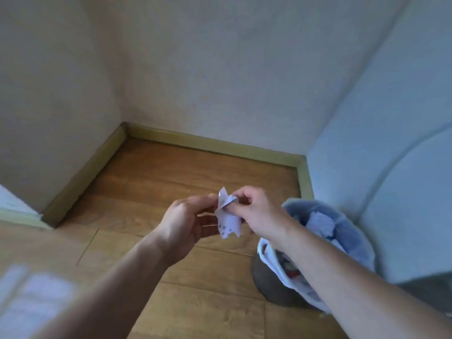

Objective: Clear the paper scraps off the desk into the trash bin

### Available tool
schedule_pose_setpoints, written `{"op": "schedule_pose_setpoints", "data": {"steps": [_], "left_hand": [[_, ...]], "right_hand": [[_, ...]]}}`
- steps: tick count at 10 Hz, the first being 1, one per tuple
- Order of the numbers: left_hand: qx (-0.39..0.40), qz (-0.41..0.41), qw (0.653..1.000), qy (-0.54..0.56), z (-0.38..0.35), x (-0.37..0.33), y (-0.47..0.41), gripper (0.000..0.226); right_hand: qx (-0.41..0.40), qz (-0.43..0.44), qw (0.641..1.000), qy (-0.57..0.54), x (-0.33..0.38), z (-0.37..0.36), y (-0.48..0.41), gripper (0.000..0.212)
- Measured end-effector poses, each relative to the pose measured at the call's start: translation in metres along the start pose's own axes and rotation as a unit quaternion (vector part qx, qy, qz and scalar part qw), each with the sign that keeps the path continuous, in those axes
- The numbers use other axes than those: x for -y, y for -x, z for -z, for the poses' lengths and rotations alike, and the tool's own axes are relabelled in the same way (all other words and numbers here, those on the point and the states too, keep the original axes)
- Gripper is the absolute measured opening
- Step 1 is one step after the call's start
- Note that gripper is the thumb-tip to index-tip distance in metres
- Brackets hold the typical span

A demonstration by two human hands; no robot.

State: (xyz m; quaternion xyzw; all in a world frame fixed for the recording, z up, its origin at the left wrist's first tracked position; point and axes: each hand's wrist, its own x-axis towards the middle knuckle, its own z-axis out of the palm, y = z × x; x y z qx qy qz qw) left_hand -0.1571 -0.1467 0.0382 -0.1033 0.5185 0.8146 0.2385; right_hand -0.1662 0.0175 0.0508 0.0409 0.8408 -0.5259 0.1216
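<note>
A folded white paper scrap, bearing small dark printed marks near its lower edge, was held in the air above the wooden floor, just left of the trash bin. The right hand pinched the scrap's upper part between thumb and fingertips. The left hand met the scrap's left edge with loosely curled fingers; whether they gripped it could not be told. The bin, lined with a pale plastic bag, stood near right, below the right forearm, and held crumpled white paper. A pale upholstered surface rose to the right. Skirting board edged the far corner of the walls.
</note>
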Motion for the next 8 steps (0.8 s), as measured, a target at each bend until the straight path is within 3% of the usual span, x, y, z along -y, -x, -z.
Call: {"op": "schedule_pose_setpoints", "data": {"steps": [1,2,3,4,6,8], "left_hand": [[0.043,-0.004,0.994,-0.101,-0.071,-0.006,-0.010,0.024],[0.047,-0.009,0.979,-0.199,-0.129,0.000,-0.020,0.010],[0.018,-0.007,0.971,-0.240,-0.158,0.017,-0.031,0.010],[-0.013,0.038,0.969,-0.246,-0.159,0.039,-0.035,0.014],[-0.044,0.072,0.959,-0.270,-0.141,0.072,-0.049,0.015],[-0.063,0.082,0.957,-0.272,-0.137,0.085,-0.056,0.012]], "right_hand": [[-0.085,-0.016,0.996,-0.001,-0.005,0.067,0.035,0.013],[-0.160,-0.058,0.985,-0.014,-0.028,0.121,0.065,0.020],[-0.218,-0.096,0.971,-0.022,-0.063,0.156,0.081,0.030],[-0.239,-0.130,0.962,-0.021,-0.099,0.161,0.083,0.027],[-0.203,-0.167,0.965,-0.002,-0.150,0.132,0.065,0.017],[-0.171,-0.189,0.964,0.079,-0.164,0.125,0.055,0.028]]}}
